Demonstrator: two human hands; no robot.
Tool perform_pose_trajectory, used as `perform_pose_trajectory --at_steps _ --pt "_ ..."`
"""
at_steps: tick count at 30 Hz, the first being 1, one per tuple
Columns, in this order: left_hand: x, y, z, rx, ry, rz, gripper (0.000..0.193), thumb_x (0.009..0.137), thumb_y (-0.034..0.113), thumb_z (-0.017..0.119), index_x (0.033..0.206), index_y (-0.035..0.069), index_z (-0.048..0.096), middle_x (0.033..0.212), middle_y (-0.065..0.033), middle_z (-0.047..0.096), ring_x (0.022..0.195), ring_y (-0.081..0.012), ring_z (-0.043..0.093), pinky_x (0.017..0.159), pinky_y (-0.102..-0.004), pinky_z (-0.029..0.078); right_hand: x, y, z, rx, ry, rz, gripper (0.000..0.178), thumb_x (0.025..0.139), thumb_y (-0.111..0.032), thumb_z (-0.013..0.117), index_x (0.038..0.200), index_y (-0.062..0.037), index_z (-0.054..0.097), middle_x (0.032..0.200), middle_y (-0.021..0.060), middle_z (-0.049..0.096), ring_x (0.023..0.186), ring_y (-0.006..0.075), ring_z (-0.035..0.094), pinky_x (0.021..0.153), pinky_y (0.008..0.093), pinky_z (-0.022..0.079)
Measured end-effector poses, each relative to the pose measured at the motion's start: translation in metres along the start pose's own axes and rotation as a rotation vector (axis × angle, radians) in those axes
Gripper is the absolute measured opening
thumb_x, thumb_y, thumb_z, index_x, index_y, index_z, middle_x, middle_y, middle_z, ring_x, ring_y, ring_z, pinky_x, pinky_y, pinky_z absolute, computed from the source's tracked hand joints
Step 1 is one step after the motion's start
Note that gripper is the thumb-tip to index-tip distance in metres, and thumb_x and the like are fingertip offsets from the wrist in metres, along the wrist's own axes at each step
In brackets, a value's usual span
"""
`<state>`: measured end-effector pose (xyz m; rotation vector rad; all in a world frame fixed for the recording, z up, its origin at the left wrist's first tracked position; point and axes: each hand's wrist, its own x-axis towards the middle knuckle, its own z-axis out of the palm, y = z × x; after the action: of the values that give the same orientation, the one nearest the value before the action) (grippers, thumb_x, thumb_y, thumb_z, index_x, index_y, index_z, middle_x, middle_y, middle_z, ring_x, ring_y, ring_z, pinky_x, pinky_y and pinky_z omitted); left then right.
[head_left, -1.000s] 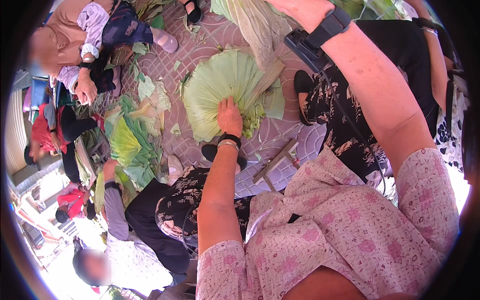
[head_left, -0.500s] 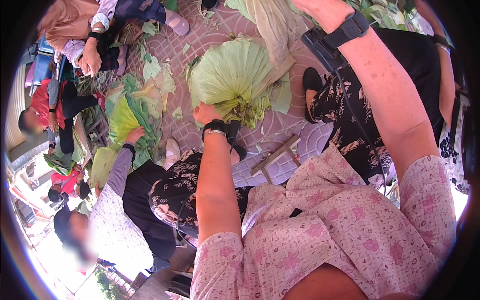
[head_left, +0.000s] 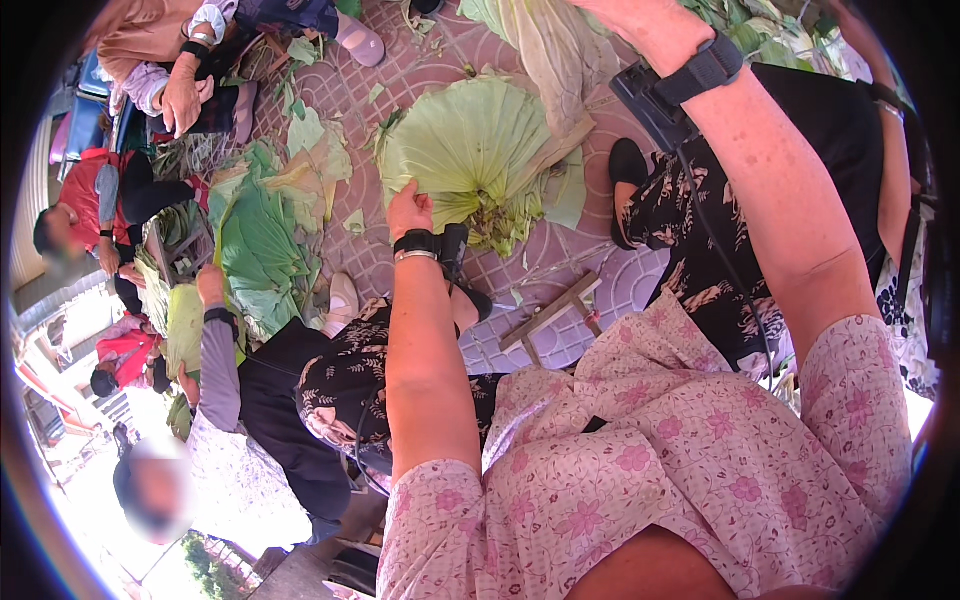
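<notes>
A stack of large round lotus leaves [head_left: 455, 135], pale green with fanned veins, lies on the paving in front of me. My left hand [head_left: 410, 212] is at the stack's left edge with its fingers curled in; I cannot make out what is between them. Ragged, yellow-brown leaf bits [head_left: 500, 222] bunch at the stack's near side. At the top edge, my right hand [head_left: 625, 15] is mostly cut off and its fingers are out of sight. Near it hangs a wilted, pale tan leaf [head_left: 565, 60] that drapes onto the stack.
A low wooden frame [head_left: 550, 312] stands near my feet. On the left, a co-worker's hand [head_left: 211, 285] touches a yellow-green leaf beside a pile of darker lotus leaves [head_left: 262, 245]. Other people sit farther left. More leaves [head_left: 770, 40] are heaped at the top right.
My left hand has risen slightly along the stack's left edge and turned. The co-worker on the left has drawn a hand and a yellow-green leaf leftward, baring the darker leaves.
</notes>
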<state>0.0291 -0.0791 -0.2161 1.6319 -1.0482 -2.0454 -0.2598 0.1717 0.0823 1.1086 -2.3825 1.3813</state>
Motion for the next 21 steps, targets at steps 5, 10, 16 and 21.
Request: perform_pose_trajectory --at_steps 5,10,16,21 --pt "-0.035 -0.020 0.022 0.556 0.249 0.637 0.037 0.082 -0.003 0.072 0.110 0.001 0.047 0.086 -0.0119 0.064 0.074 -0.0201 0.064 0.064 -0.0328 0.052 -0.001 0.000 0.001 0.001 -0.021 0.014 0.014 0.084 -0.007 0.057 0.089 0.0056 0.060 0.080 0.0278 0.060 0.074 0.0407 0.062 0.067 0.0470 0.046" --pt "-0.016 -0.020 -0.005 0.080 0.164 0.327 0.038 0.082 -0.005 0.070 0.111 0.000 0.046 0.095 -0.0146 0.064 0.080 -0.0247 0.066 0.067 -0.0381 0.055 0.000 0.002 0.013 0.075 0.048 -0.104 0.013 0.082 -0.006 0.057 0.087 0.0054 0.060 0.080 0.0278 0.061 0.074 0.0415 0.062 0.066 0.0473 0.046" --pt "-0.010 -0.027 0.014 0.027 0.207 0.434 0.035 0.083 -0.006 0.066 0.114 -0.002 0.052 0.111 -0.0161 0.062 0.086 -0.0268 0.066 0.070 -0.0383 0.056 -0.003 0.007 0.007 0.044 -0.012 -0.022 0.013 0.081 -0.006 0.057 0.087 0.0050 0.060 0.079 0.0271 0.061 0.073 0.0406 0.062 0.066 0.0468 0.046" --pt "0.039 -0.037 -0.077 0.561 0.324 0.763 0.038 0.087 0.009 0.064 0.123 -0.002 0.056 0.119 -0.0180 0.061 0.108 -0.0280 0.062 0.085 -0.0366 0.052 -0.001 -0.007 0.023 0.106 -0.005 -0.075 0.012 0.081 -0.006 0.057 0.086 0.0049 0.060 0.078 0.0270 0.061 0.072 0.0385 0.062 0.066 0.0466 0.046"
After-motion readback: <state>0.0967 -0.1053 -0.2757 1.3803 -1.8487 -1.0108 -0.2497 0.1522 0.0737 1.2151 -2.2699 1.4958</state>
